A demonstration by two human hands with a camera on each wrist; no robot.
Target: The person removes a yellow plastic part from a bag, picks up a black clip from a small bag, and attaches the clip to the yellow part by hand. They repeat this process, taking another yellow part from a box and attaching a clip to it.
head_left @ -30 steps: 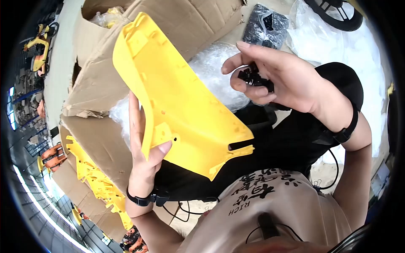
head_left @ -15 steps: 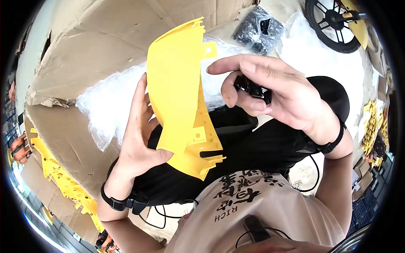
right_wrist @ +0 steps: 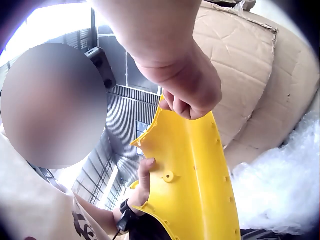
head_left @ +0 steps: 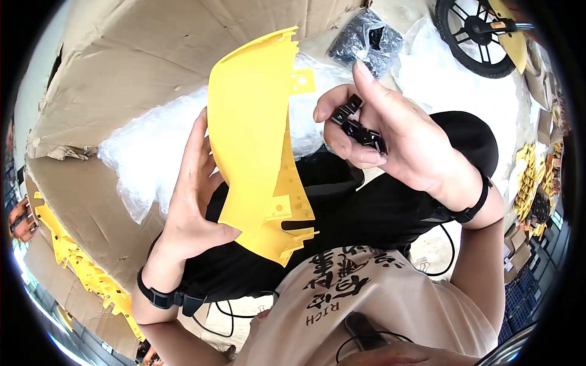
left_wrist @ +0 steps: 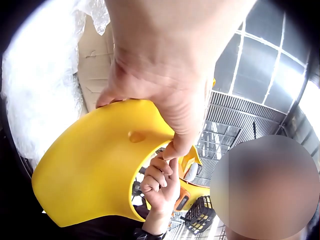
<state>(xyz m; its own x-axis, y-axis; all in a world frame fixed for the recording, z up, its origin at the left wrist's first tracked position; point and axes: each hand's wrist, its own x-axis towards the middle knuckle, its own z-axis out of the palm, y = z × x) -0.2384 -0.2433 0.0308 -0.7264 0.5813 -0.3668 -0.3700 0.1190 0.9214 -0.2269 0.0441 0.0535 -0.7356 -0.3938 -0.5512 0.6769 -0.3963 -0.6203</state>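
Observation:
My left hand (head_left: 188, 213) grips the edge of a curved yellow plastic panel (head_left: 250, 134), thumb at the near side and fingers at the far side. The panel stands roughly upright over the lap, its smooth outer face toward the head camera. Along its inner side, the right wrist view shows small tabs and a round screw boss (right_wrist: 169, 176). Several small black clips (head_left: 359, 129) lie in my right hand (head_left: 406, 134), held by curled fingers with the thumb raised off them. That hand is to the right of the panel, apart from it in the head view.
A large cardboard box (head_left: 134, 79) stands at the left, with clear plastic wrap (head_left: 155, 146) in front of it. More yellow panels (head_left: 91, 277) lie at the lower left. Farther back are a bagged black item (head_left: 366, 43) and a black wheel (head_left: 479, 30).
The panel has turned from showing its inner face to showing its outer face. My right thumb has lifted, exposing more of the clips. The head view has shifted.

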